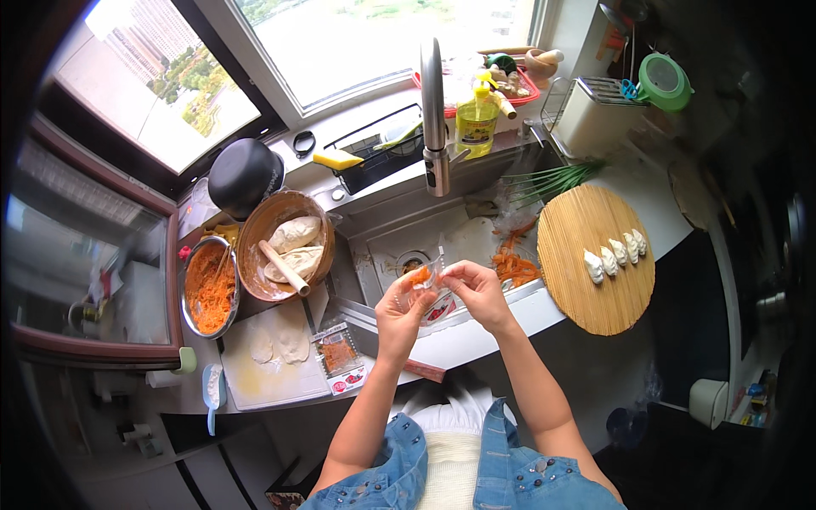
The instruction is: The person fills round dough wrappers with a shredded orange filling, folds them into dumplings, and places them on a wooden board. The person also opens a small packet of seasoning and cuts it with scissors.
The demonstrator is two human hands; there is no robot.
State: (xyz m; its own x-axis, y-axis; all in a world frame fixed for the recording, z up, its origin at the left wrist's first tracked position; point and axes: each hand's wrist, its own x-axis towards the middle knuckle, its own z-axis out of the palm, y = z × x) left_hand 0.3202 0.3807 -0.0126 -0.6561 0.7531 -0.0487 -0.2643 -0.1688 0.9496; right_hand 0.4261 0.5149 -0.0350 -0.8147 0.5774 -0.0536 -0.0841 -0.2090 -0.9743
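Over the front edge of the sink, my left hand (pixel 400 309) grips a small clear plastic packet (pixel 433 275) with a zigzag edge and red printing low on it. Orange shreds (pixel 419 276) show at my left fingertips; whether they lie inside the plastic or against it, I cannot tell. With thumb and fingers, my right hand (pixel 478 293) pinches the packet's right side. A similar printed packet (pixel 338 352) with orange contents lies at the right edge of a white cutting board (pixel 274 386). Two flat dough wrappers (pixel 293 341) rest on that board.
Left stand a metal bowl of shredded orange filling (pixel 210 290) and a brown bowl (pixel 248 255) holding dough and a rolling pin (pixel 284 268). Orange peelings (pixel 513 264) lie in the sink (pixel 376 245). Several dumplings (pixel 610 258) sit on a round slatted board (pixel 574 299). A faucet (pixel 435 115) rises behind.
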